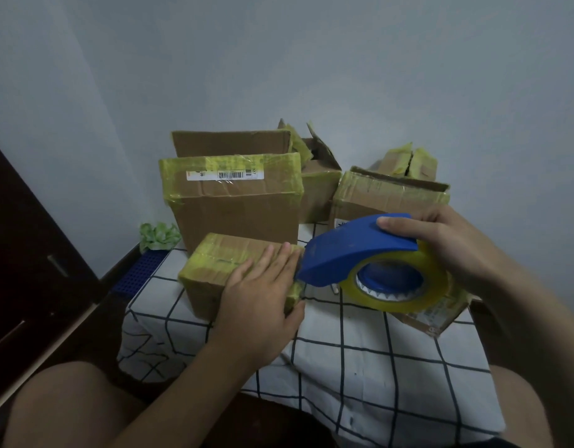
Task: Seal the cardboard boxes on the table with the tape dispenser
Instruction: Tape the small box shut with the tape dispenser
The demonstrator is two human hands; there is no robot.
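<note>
A small cardboard box with yellow-green tape along its edges lies on the checked tablecloth. My left hand lies flat on its top and right end, fingers straight. My right hand grips the blue tape dispenser from above; a roll of clear yellowish tape sits in it. The dispenser's front tip is at the box's right end, beside my left fingertips.
A large taped box with a label stands behind the small one. Open boxes stand at the back centre and back right, the latter partly behind the dispenser. Crumpled green paper lies at the table's left corner. Dark furniture lines the left.
</note>
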